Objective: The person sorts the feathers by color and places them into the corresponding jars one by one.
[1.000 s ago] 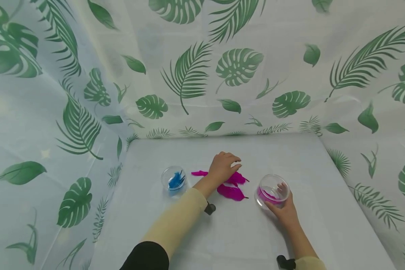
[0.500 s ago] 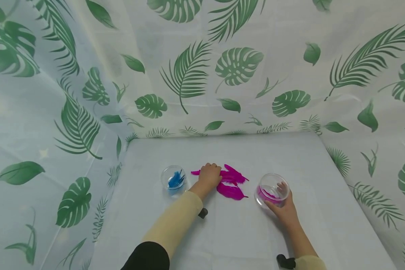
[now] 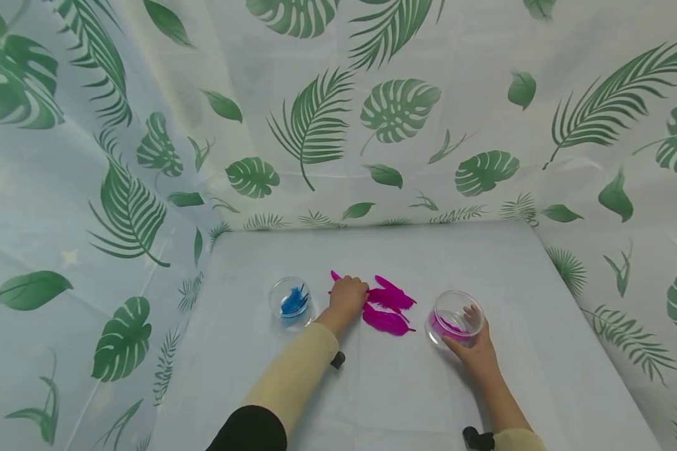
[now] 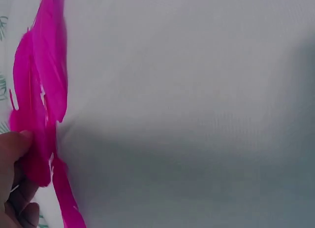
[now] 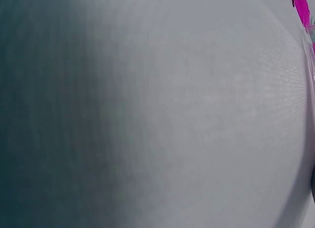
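Magenta feather [image 4: 34,159] pinched in L hand [image 3: 348,295], other feathers [image 3: 385,320] just to R.

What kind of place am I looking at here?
Perhaps a curtained-off work booth: leaf-print curtains hang behind and beside a white table, where pink feathers lie.

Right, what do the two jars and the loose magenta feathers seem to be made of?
Blue-filled jar: clear, glossy glass or hard plastic, can't tell which; the blue feathers show through.
Magenta-filled jar: likewise; fingers of the right hand show through.
Loose magenta feathers: natural or imitation feather, mostly matte; vanes and a thin shaft show.
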Demonstrator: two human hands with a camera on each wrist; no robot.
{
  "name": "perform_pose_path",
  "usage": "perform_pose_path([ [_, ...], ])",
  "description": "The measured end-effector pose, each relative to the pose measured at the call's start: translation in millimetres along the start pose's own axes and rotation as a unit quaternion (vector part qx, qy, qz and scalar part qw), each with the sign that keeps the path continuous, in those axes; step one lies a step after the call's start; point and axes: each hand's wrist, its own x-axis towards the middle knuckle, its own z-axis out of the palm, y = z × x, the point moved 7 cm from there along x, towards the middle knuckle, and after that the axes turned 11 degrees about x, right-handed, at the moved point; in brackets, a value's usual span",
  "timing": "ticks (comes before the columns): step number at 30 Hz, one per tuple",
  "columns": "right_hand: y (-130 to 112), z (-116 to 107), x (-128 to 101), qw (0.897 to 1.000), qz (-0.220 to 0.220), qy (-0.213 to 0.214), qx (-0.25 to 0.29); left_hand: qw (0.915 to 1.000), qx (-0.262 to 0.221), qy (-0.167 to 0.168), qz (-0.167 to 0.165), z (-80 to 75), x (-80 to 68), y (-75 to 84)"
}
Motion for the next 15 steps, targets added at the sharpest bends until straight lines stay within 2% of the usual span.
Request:
perform_pose_path([
  [7,-4.1,0.8,-0.4,1.000,-0.007,-0.004,0.007,0.9983,-0.057,0.013,-0.006,-6.8,1.0,-5.9],
  [15,1.7,0.6,-1.2,1.000,-0.007,-0.003,0.008,0.9977,-0.064,0.024,0.008,-9.0,1.4,-3.4],
])
